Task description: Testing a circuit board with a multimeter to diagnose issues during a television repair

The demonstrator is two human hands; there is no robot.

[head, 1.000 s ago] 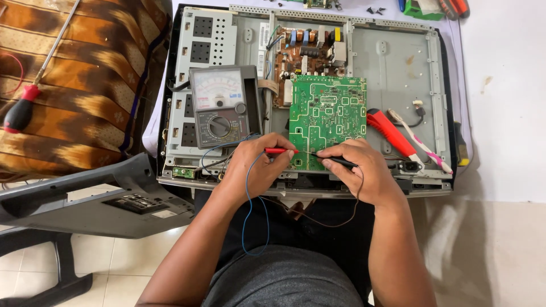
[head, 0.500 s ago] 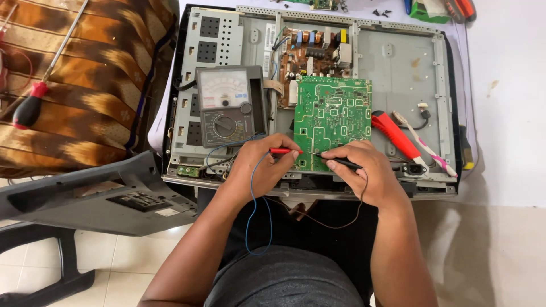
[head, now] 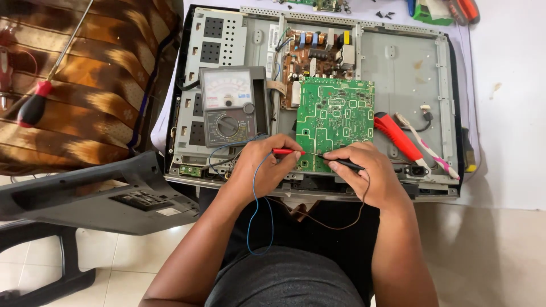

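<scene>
The left hand pinches a red probe and the right hand a black probe, tips meeting on the green circuit board, with the analog multimeter at ten o'clock of the left hand.

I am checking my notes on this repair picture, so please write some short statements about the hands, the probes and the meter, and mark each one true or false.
1. The left hand holds the red probe. True.
2. The right hand holds the red-handled screwdriver. False: it holds the black probe; that screwdriver lies apart on the striped cushion.
3. Both probe tips point at the green circuit board. True.
4. The analog meter lies to the right of the green board. False: it lies to its left, on the metal chassis.
5. A red-handled tool lies beside the board's right edge. True.
</scene>
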